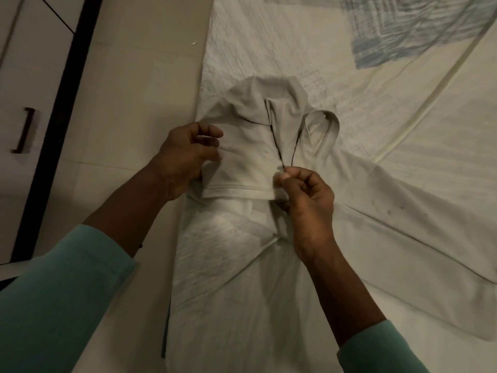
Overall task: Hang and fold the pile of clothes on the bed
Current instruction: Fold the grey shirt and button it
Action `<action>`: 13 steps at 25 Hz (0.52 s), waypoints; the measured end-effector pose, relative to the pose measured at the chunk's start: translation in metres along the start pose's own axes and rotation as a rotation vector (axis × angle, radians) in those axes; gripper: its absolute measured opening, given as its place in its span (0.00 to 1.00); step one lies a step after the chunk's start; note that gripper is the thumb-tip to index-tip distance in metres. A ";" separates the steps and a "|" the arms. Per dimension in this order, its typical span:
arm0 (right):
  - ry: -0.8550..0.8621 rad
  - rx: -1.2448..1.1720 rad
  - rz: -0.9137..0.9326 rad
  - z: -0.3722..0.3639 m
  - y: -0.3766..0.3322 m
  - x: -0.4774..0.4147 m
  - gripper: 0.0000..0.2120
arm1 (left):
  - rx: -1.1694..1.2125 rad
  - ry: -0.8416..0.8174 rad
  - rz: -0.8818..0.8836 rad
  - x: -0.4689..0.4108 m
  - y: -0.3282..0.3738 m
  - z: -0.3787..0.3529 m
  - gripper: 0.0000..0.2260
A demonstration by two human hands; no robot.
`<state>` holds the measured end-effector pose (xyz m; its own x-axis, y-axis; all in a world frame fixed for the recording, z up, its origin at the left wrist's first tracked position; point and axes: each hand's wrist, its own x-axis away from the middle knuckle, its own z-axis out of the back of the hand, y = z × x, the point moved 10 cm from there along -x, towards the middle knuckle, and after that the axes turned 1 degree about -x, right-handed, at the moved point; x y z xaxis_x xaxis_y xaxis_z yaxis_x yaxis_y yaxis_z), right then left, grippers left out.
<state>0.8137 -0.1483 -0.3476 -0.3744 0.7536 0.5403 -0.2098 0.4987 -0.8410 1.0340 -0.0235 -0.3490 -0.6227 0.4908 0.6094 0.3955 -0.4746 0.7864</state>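
Pale grey vest [242,157] lay half-folded near the bed [403,130] left edge — left hand [183,160] curled round its side, right hand [306,195] pinching the hem corner. Risk: uneven tugging could skew the fold — loose strap [330,130] spilling out

The bed [403,130] runs off the top and right edges. The right hand [306,195] covers a corner of the garment [247,162]. A white speck [194,43] on the floor [129,103] is too small to identify.

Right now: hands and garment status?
Left hand grips pale garment at left edge. Right hand pinches dark cord at hem corner. Garment rumpled on bed; nothing obstructing.
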 end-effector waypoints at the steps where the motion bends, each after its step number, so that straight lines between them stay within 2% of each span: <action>1: -0.010 0.038 0.034 -0.001 -0.002 0.002 0.07 | -0.091 0.035 -0.080 0.002 0.005 0.003 0.17; 4: 0.025 0.445 0.206 0.003 -0.021 0.011 0.10 | -0.679 0.322 -0.453 0.027 0.039 0.013 0.15; 6: 0.153 0.642 0.326 0.010 -0.048 0.011 0.12 | -0.858 0.462 -0.662 0.043 0.054 0.002 0.11; 9: 0.241 0.753 0.430 0.006 -0.088 -0.019 0.20 | -0.831 0.328 -0.774 0.035 0.048 -0.034 0.05; 12: 0.210 0.943 0.168 0.000 -0.089 -0.079 0.38 | -0.975 0.260 -0.813 0.016 0.023 -0.053 0.08; 13: 0.196 0.958 0.094 0.003 -0.086 -0.093 0.41 | -0.988 0.278 -0.841 0.014 0.017 -0.052 0.09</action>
<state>0.8640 -0.2622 -0.3258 -0.2888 0.8733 0.3924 -0.8632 -0.0603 -0.5012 0.9964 -0.0627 -0.3327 -0.5980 0.7859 -0.1575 -0.7565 -0.4885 0.4349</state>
